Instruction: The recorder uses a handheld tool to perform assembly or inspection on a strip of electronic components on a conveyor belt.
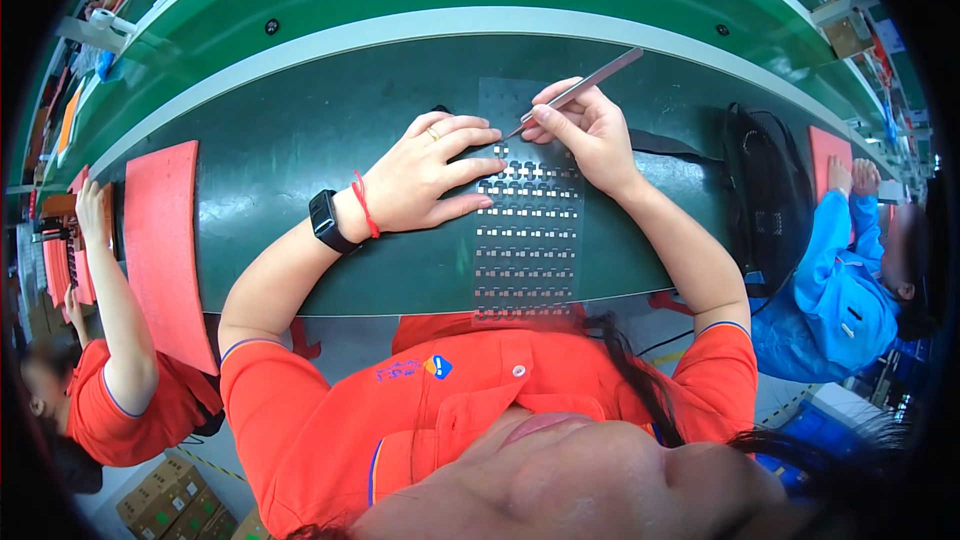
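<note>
A clear, thin sheet (508, 98) lies on the green table, its near end reaching the front edge. Rows of small dark and whitish pieces (525, 234) cover most of it. My left hand (432, 172) rests on the sheet's left side, fingers stretched out, the fingertips touching it by the upper rows. Slim metal tweezers (606, 71) are held in my right hand (590, 130), pinched between thumb and fingers. Their tips point down and left, close to a small piece at the top of the rows, near my left index finger. Whether the tips grip anything is too small to tell.
A black bag (768, 200) with a strap lies to the right on the green table (270, 180). Pink mats (163, 240) lie at the left and far right. A co-worker in red sits left, another in blue right. Cardboard boxes (170, 500) stand on the floor.
</note>
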Demonstrator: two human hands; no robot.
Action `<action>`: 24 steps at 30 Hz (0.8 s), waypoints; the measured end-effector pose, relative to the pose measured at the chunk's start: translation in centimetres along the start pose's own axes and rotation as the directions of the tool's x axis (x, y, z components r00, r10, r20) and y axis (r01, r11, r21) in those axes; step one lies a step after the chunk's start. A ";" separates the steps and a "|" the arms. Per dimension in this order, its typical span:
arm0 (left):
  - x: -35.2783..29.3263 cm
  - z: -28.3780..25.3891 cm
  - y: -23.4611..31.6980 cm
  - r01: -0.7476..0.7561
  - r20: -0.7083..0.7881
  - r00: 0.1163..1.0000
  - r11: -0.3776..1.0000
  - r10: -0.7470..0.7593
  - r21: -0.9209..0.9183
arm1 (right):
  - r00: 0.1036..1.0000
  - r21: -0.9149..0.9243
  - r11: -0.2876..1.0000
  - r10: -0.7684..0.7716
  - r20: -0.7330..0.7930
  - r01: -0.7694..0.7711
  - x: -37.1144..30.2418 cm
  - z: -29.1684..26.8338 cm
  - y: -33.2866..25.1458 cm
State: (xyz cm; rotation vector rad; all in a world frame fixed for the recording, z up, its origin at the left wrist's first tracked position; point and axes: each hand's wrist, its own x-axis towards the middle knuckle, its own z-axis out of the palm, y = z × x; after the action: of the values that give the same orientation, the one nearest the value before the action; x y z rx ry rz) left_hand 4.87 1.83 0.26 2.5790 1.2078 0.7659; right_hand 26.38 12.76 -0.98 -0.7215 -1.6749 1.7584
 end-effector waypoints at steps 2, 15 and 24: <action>-0.2 0.1 0.0 -0.008 -0.003 1.000 1.000 0.008 0.011 | 1.000 -0.006 1.000 -0.010 0.007 0.010 0.1 -0.1 -0.2; -0.1 0.1 0.1 0.004 0.012 1.000 0.999 -0.005 0.054 | 1.000 0.002 1.000 -0.002 0.011 0.002 0.1 -0.2 -0.1; 0.2 0.0 0.3 -0.023 0.017 1.000 0.992 0.021 0.126 | 1.000 0.035 0.999 -0.023 0.005 0.023 -0.1 -0.2 -0.3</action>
State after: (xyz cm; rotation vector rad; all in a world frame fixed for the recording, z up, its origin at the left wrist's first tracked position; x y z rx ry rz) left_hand 5.11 1.78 0.45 2.6982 1.2641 0.6939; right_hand 26.61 12.78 -0.69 -0.6795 -1.6458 1.7706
